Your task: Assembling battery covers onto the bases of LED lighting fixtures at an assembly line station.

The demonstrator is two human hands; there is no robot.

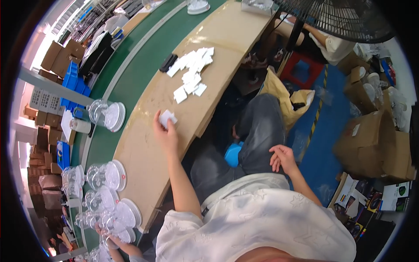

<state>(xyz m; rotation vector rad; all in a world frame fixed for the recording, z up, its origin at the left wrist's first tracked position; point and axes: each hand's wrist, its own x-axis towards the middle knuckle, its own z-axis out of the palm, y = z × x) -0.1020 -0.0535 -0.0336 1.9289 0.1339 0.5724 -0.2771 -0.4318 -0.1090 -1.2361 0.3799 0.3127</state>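
Observation:
My left hand [166, 133] is over the tan cardboard-covered worktop, with a small white square piece [167, 118] pinched between thumb and fingers. Farther along that surface lies a loose pile of similar white square pieces [192, 72], some overlapping. A small black oblong object [168, 63] sits at the pile's left edge. Above my lap, near my right thigh, hovers my right hand [283, 158]. Its fingers are loosely bent and apart, with nothing visible in them.
Several clear domed containers with white bases [114, 174] crowd the near left, where another person's hand [104, 236] touches one. A green conveyor belt [142, 56] runs beyond the worktop. A black fan [336, 19], yellow bag [279, 94] and cardboard boxes [364, 142] stand right.

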